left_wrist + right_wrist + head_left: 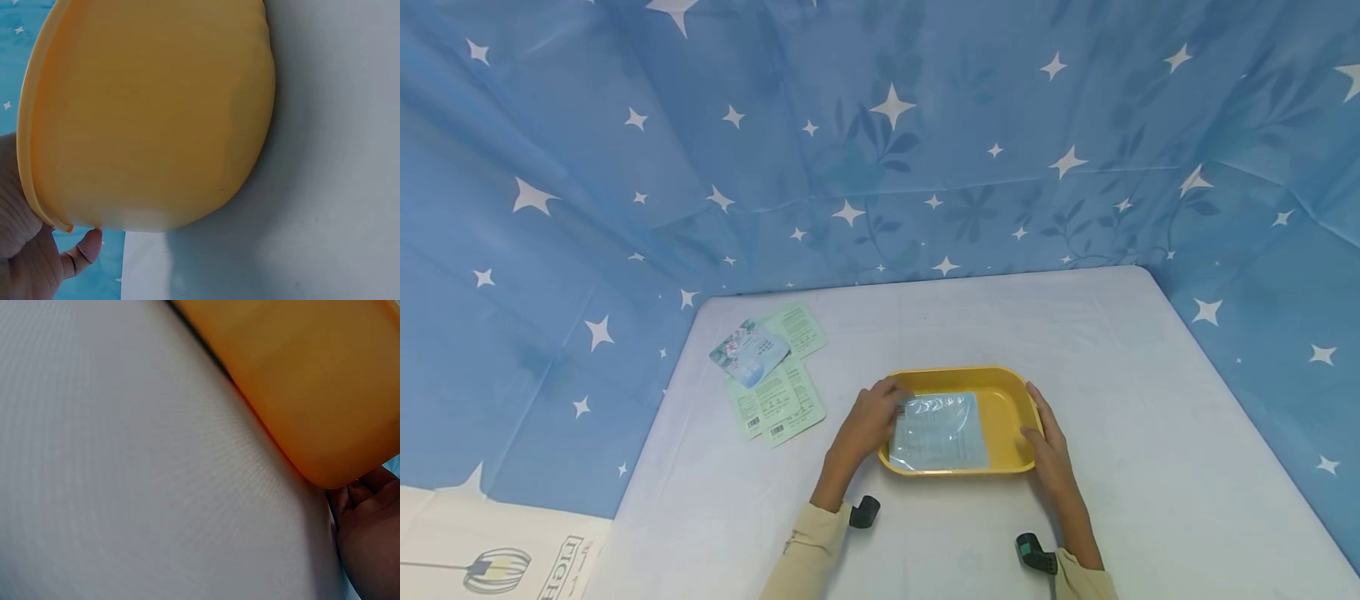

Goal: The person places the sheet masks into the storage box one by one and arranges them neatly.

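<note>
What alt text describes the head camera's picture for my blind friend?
A right hand grips the right end of a yellow tray holding a pale blue packet; the left hand reaches over its left end. To its left, green packets and a blue one overlap on a white table before starry blue cloth.

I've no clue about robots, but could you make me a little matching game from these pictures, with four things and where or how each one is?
1. Tray
2. Shiny pale-blue packet
3. Flowered packet
4. Right hand

A. Lies over pale green packets
B. Grips an end of something
C. Yellow
D. Lies inside something yellow

Right pairs: 1-C, 2-D, 3-A, 4-B.
</note>
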The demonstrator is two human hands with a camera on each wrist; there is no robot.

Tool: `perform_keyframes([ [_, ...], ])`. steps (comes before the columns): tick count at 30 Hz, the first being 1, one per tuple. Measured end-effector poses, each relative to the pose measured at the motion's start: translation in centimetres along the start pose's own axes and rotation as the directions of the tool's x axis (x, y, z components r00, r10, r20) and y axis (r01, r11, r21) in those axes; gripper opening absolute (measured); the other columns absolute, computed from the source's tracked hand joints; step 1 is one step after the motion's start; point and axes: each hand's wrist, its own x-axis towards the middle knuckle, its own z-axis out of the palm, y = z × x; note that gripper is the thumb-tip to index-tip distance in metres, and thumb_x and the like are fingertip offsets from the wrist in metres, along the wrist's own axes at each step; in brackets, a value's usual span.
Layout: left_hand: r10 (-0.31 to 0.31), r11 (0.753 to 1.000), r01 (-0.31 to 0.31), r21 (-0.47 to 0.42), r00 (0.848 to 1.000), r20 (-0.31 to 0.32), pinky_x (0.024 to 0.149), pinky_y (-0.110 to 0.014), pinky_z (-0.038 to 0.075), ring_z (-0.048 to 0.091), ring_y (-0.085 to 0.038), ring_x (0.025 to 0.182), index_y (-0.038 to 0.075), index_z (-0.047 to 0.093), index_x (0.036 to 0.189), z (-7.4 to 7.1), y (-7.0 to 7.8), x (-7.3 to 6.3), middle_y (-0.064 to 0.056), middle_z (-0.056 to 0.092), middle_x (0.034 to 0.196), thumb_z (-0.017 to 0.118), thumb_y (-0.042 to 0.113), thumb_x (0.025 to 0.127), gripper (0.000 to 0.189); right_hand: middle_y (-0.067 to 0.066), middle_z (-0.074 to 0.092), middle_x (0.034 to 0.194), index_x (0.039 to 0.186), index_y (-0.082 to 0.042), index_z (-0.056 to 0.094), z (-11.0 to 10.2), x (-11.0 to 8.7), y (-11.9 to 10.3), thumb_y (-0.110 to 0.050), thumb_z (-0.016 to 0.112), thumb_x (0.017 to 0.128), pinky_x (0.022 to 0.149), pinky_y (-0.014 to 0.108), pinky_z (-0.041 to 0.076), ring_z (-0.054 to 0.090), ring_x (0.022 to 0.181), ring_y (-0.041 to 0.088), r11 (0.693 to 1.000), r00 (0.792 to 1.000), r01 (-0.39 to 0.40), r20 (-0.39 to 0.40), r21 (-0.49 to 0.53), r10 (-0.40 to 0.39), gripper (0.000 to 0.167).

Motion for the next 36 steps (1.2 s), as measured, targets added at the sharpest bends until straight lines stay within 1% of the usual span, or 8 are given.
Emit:
perform_keyframes([
  [3, 0.005, 1.000, -0.005, 0.009, 1.000, 0.005, 0.083, -0.029, 0.045, 0.055, -0.013, 0.107, 0.017, 0.068, 0.120, 0.03, 0.09, 0.03, 0.002, 0.060, 0.116, 0.058, 0.006, 0.094, 0.031, 0.002, 0.017, 0.165, 0.157, -0.024, 0.021, -0.06, -0.04, 0.12, -0.003, 0.038, 0.097, 0.121, 0.023, 0.013, 0.010, 0.153, 0.017, 1.000, 1.000, 0.005, 0.001, 0.003, -0.005, 0.066],
  [5, 0.005, 1.000, -0.005, 0.018, 1.000, 0.010, 0.083, -0.029, 0.045, 0.055, -0.013, 0.107, 0.017, 0.069, 0.121, 0.02, 0.12, 0.03, 0.002, 0.059, 0.117, 0.060, 0.005, 0.093, 0.032, 0.002, 0.017, 0.165, 0.157, -0.025, 0.021, -0.08, -0.04, 0.15, -0.004, 0.038, 0.097, 0.120, 0.022, 0.013, 0.010, 0.153, 0.016, 1.000, 1.000, 0.003, 0.003, 0.001, -0.003, 0.065],
  [6, 0.005, 1.000, -0.006, 0.021, 1.000, 0.012, 0.083, -0.029, 0.045, 0.055, -0.013, 0.107, 0.017, 0.069, 0.121, 0.02, 0.15, 0.03, 0.002, 0.059, 0.117, 0.061, 0.005, 0.092, 0.032, 0.001, 0.017, 0.165, 0.156, -0.025, 0.021, -0.10, -0.02, 0.17, -0.004, 0.038, 0.097, 0.120, 0.023, 0.013, 0.010, 0.153, 0.016, 1.000, 1.000, 0.001, 0.002, 0.000, -0.001, 0.065],
  [13, 0.019, 0.997, -0.021, 0.070, 0.999, 0.029, 0.083, -0.028, 0.044, 0.054, -0.014, 0.109, 0.017, 0.069, 0.121, -0.03, 0.33, 0.02, 0.002, 0.058, 0.119, 0.066, 0.003, 0.087, 0.037, 0.001, 0.017, 0.165, 0.156, -0.026, 0.021, -0.15, 0.16, 0.19, -0.004, 0.037, 0.096, 0.123, 0.049, 0.010, 0.008, 0.153, 0.021, 1.000, 1.000, -0.006, 0.003, 0.000, 0.006, 0.066],
  [18, 0.011, 0.996, -0.014, 0.093, 1.000, 0.027, 0.083, -0.029, 0.044, 0.055, -0.014, 0.110, 0.017, 0.070, 0.118, -0.09, 0.52, 0.03, 0.002, 0.059, 0.119, 0.067, 0.006, 0.089, 0.031, 0.002, 0.016, 0.165, 0.157, -0.027, 0.021, -0.11, 0.22, 0.32, -0.004, 0.036, 0.096, 0.122, 0.053, 0.009, 0.008, 0.153, 0.023, 1.000, 1.000, 0.000, 0.006, 0.006, 0.000, 0.067],
  [24, -0.005, 0.996, 0.003, 0.094, 1.000, 0.024, 0.085, -0.030, 0.046, 0.055, -0.014, 0.112, 0.017, 0.071, 0.116, -0.18, 0.68, 0.00, 0.002, 0.060, 0.119, 0.066, 0.007, 0.090, 0.028, 0.001, 0.016, 0.165, 0.157, -0.027, 0.020, -0.09, 0.19, 0.33, -0.004, 0.036, 0.096, 0.121, 0.054, 0.009, 0.007, 0.153, 0.023, 1.000, 1.000, -0.009, 0.006, 0.006, 0.009, 0.067],
  [30, -0.004, 0.997, 0.003, 0.072, 1.000, 0.011, 0.080, -0.027, 0.044, 0.055, -0.012, 0.106, 0.018, 0.072, 0.115, -0.11, 0.66, -0.09, 0.004, 0.060, 0.116, 0.069, 0.008, 0.088, 0.029, 0.000, 0.017, 0.165, 0.156, -0.027, 0.021, -0.12, 0.16, 0.27, -0.004, 0.037, 0.096, 0.122, 0.052, 0.010, 0.008, 0.153, 0.021, 1.000, 1.000, -0.007, 0.004, 0.000, 0.007, 0.066],
  [36, 0.000, 0.998, -0.001, 0.071, 1.000, 0.004, 0.079, -0.027, 0.044, 0.054, -0.011, 0.105, 0.019, 0.072, 0.114, 0.04, 0.64, -0.13, 0.005, 0.059, 0.114, 0.070, 0.008, 0.087, 0.029, 0.000, 0.017, 0.165, 0.156, -0.026, 0.021, -0.08, 0.09, 0.22, -0.004, 0.038, 0.096, 0.124, 0.040, 0.011, 0.009, 0.153, 0.017, 1.000, 1.000, -0.013, 0.004, 0.004, 0.013, 0.066],
])
